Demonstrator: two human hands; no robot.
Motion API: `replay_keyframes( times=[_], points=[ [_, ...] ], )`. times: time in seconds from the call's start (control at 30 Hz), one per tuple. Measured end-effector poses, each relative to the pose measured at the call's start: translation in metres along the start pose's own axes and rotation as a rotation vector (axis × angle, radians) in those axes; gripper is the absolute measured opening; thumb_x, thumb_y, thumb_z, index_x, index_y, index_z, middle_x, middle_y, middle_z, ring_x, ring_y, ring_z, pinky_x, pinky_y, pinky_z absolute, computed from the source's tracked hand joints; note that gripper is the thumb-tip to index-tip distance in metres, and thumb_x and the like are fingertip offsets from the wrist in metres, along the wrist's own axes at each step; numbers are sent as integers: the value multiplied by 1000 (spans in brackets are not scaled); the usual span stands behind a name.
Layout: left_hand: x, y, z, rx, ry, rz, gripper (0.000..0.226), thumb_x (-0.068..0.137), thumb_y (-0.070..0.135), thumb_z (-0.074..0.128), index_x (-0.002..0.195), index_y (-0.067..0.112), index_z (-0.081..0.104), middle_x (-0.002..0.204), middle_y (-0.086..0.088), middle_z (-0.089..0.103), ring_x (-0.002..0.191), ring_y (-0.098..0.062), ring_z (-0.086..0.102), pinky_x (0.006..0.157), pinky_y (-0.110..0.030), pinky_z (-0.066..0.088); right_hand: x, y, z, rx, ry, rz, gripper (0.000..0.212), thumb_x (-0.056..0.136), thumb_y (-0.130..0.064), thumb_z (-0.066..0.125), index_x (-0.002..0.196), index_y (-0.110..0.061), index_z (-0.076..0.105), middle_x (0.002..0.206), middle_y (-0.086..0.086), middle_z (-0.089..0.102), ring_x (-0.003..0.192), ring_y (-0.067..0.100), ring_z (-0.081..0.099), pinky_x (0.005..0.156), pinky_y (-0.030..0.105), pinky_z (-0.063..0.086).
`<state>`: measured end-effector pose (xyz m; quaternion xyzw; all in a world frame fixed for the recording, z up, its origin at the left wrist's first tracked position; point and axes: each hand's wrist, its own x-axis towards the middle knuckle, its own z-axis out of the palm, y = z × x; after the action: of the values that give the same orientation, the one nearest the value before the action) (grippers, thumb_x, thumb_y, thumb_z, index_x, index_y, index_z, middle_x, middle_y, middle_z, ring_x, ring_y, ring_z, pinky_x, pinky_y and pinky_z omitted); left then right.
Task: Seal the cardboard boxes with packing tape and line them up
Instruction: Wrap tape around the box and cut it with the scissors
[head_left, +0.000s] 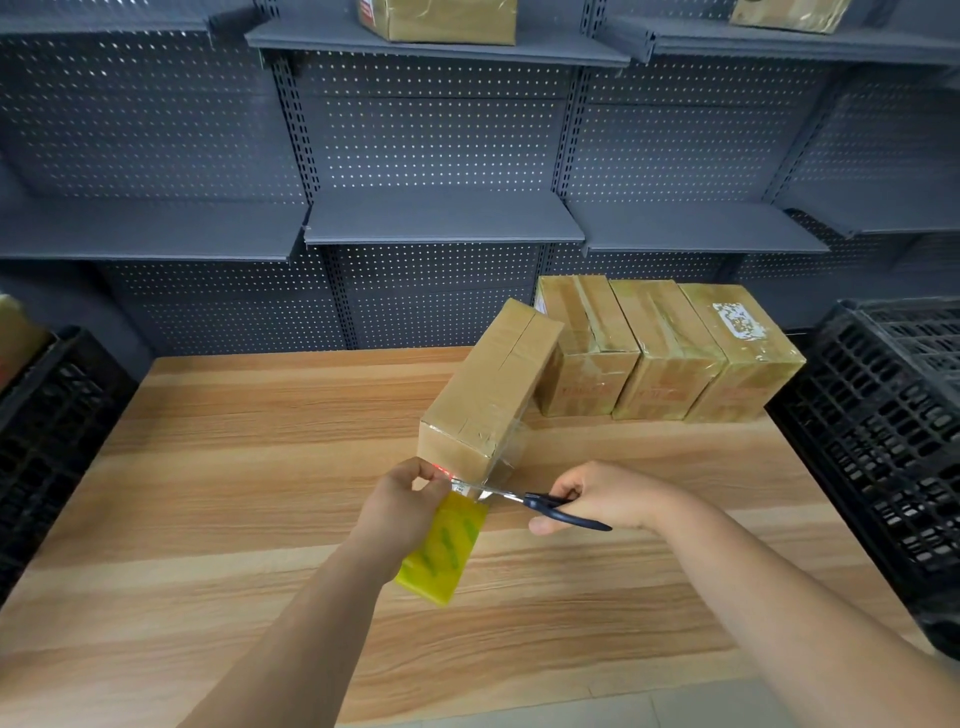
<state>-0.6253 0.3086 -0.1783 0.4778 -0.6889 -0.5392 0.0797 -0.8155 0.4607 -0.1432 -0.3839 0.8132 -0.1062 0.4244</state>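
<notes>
While left hand (402, 506) grips one tape roll (441, 551); right hand (597, 496) grips one scissors (545, 505) | four boxes (488, 389)

No legible text anywhere. Rightmost sealed box (740, 353) carried a white label (738, 321), print blurred out. Red markings on the front faces of the lined-up boxes (587, 353) were too smeared to read.

1 box (488, 395) left of 3 boxes (665, 353) on table (208, 467).
</notes>
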Motion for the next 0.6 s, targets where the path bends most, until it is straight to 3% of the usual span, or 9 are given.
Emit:
replay_keyframes(
  times=[0.3, 0.47, 0.6],
  points=[
    [0, 0, -3, -21, -91, 49, 10, 89, 28, 64, 82, 21, 64, 71, 0, 56, 59, -17, 43, 55, -25, 33, -10, 0, 1, -91, -74, 33, 45, 73, -75, 63, 86, -32, 62, 86, -11, 61, 81, 11, 57, 71, 29, 39],
    [-2, 1, -2, -14, -137, 59, 9, 89, 26, 65, 81, 22, 64, 72, 4, 59, 60, -15, 49, 53, -23, 37, -20, 5, 4, -55, -62, 85, 51, 62, -80, 67, 86, -35, 64, 87, -16, 63, 83, 6, 59, 74, 26, 41],
    [-3, 0, -1, -4, -166, 64, 9, 89, 28, 66, 80, 24, 65, 79, 5, 63, 65, -15, 54, 61, -25, 41, -28, 7, 10, -49, -57, 112, 55, 64, -79, 66, 93, -33, 66, 89, -13, 63, 83, 7, 58, 73, 26, 40]
  ],
)
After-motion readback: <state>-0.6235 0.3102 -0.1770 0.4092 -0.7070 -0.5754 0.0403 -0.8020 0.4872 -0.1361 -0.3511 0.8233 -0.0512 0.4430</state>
